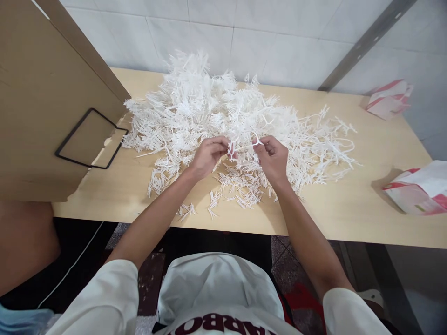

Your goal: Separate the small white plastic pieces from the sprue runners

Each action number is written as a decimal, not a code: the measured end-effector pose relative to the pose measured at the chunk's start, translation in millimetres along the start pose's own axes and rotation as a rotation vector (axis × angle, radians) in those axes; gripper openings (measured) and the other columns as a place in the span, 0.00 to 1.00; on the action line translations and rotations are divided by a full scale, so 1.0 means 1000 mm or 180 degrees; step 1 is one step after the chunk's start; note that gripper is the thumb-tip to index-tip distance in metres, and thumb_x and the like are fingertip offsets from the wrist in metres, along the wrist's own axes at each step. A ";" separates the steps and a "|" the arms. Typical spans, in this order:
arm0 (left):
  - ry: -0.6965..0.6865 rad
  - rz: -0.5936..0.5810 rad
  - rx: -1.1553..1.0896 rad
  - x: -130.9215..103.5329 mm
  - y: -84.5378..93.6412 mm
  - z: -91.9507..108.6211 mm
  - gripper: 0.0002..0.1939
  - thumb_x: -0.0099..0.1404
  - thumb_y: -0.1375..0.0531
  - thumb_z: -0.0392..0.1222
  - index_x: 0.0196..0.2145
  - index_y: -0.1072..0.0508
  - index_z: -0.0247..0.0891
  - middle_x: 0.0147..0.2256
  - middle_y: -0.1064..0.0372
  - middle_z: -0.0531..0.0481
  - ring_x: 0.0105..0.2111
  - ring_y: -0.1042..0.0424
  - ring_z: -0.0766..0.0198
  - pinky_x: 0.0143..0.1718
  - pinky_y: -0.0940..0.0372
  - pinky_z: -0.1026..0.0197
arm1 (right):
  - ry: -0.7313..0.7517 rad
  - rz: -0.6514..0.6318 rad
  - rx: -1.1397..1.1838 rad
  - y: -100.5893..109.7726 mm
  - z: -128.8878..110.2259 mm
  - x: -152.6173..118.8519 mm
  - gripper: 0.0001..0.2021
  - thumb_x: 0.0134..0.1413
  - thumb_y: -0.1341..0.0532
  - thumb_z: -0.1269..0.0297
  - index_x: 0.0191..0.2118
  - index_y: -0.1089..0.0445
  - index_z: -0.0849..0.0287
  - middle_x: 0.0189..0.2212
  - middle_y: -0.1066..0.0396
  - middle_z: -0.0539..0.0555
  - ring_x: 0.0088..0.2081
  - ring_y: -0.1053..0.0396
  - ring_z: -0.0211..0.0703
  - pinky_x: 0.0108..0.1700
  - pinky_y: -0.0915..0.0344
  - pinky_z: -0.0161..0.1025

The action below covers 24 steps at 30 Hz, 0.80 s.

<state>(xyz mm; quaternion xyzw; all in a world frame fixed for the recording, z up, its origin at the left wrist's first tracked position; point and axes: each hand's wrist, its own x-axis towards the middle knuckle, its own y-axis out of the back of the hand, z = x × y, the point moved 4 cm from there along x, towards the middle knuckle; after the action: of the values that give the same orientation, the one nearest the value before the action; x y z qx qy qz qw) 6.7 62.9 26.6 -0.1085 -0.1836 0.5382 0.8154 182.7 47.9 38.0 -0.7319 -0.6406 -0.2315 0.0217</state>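
Note:
A large heap of thin white branched strands (195,107), apparently plastic, spreads over the wooden table. Above its front part, my left hand (211,156) is closed in a pinch on a white branched strand (232,149). My right hand (274,160) pinches a forked white piece (257,141) that bends over the thumb and forefinger. A thin line runs between the two hands, but I cannot tell whether both hold one and the same piece. Short loose bits (244,186) lie on the table just below my hands.
A brown cardboard panel (52,102) stands at the left, with a black rectangular wire frame (75,160) against it. Two red-and-white paper packets (389,100) sit at the right. Behind the table (349,204) rises a tiled wall (272,46). Part of another person (28,242) shows at lower left.

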 end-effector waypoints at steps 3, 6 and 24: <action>0.0582 -0.0452 -0.0114 -0.005 -0.010 0.001 0.17 0.64 0.46 0.53 0.36 0.27 0.37 0.20 0.33 0.53 0.22 0.29 0.63 0.29 0.32 0.58 | 0.0301 -0.0238 -0.0107 -0.005 -0.001 -0.004 0.15 0.57 0.38 0.48 0.31 0.30 0.54 0.20 0.34 0.44 0.20 0.40 0.33 0.26 0.42 0.36; 0.1130 -0.0521 0.0080 -0.008 -0.014 -0.003 0.28 0.65 0.52 0.66 0.37 0.28 0.37 0.15 0.38 0.55 0.17 0.31 0.63 0.26 0.33 0.58 | 0.1056 -0.0120 -0.0601 -0.006 -0.008 -0.009 0.11 0.58 0.37 0.53 0.31 0.29 0.54 0.26 0.27 0.47 0.29 0.31 0.37 0.35 0.38 0.39; -0.0198 0.0244 0.0632 0.001 0.001 0.004 0.13 0.60 0.44 0.35 0.43 0.27 0.37 0.38 0.23 0.48 0.35 0.27 0.67 0.41 0.34 0.61 | 0.1710 0.0401 -0.1300 -0.002 -0.018 -0.020 0.10 0.59 0.40 0.54 0.43 0.29 0.51 0.39 0.30 0.56 0.42 0.30 0.48 0.43 0.33 0.49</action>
<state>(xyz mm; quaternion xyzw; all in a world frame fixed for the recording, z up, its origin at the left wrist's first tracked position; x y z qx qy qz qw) 4.3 63.8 29.9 -0.0174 -0.1503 0.5877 0.7948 173.4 23.9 45.7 -0.6722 -0.5059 -0.5376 0.0568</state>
